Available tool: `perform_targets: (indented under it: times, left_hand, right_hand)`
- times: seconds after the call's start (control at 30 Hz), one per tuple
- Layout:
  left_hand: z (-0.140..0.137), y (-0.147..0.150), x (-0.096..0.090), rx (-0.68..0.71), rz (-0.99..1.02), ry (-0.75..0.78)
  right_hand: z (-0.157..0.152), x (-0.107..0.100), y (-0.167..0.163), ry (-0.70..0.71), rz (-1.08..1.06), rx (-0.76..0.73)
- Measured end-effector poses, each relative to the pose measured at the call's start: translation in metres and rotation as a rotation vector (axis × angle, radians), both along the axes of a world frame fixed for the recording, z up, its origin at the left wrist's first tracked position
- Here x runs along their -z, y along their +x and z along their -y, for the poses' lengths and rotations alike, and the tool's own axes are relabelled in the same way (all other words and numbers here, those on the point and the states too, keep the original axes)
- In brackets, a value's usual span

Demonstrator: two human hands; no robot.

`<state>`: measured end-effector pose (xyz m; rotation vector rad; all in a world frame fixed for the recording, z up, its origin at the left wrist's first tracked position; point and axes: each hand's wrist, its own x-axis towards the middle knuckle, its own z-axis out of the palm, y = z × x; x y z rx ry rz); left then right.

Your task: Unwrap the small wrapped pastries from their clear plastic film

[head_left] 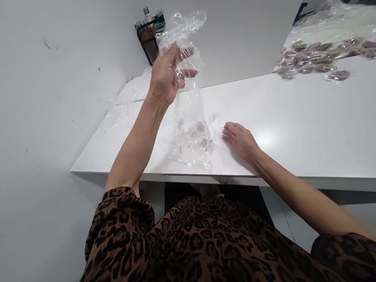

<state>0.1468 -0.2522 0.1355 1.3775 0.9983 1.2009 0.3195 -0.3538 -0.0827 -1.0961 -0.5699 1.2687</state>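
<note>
My left hand (pixel 170 72) is raised and gripping the upper part of a clear plastic bag (pixel 190 109), with some fingers showing through the film. The bag hangs down to the white table, and its crinkled lower end lies near the front edge. A few small purplish and dark bits show through the bottom of the bag; what they are is too blurred to tell. Just right of the bag, my right hand (pixel 239 139) is low over the tabletop, fingers stretched out and loosely side by side, with nothing visible in it.
On the white table (pixel 305 116), a large clear bag (pixel 339 20) and many small wrapped purplish and brown pieces (pixel 316 57) lie at the back right. One wrapped piece (pixel 339 75) sits apart. A dark holder (pixel 148 38) stands at the back left, near loose clear film (pixel 119 114).
</note>
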Motion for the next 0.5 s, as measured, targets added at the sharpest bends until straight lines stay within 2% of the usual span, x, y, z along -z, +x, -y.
perform_targets:
  times: [0.17, 0.3, 0.43, 0.5]
  left_hand:
    - [-0.003, -0.008, -0.035, 0.082, 0.167, 0.064]
    - [-0.005, -0.014, -0.063, 0.026, 0.264, 0.226]
    - [0.015, -0.019, -0.078, 0.079, 0.224, 0.343]
    - [0.023, -0.022, -0.082, 0.096, 0.129, 0.226]
  right_hand:
    - [0.001, -0.001, -0.003, 0.006, -0.055, 0.043]
    - [-0.001, 0.004, 0.001, 0.033, -0.002, 0.053]
    - [0.0, 0.006, 0.004, 0.148, 0.216, 0.01]
    - [0.002, 0.003, 0.003, 0.22, 0.356, -0.019]
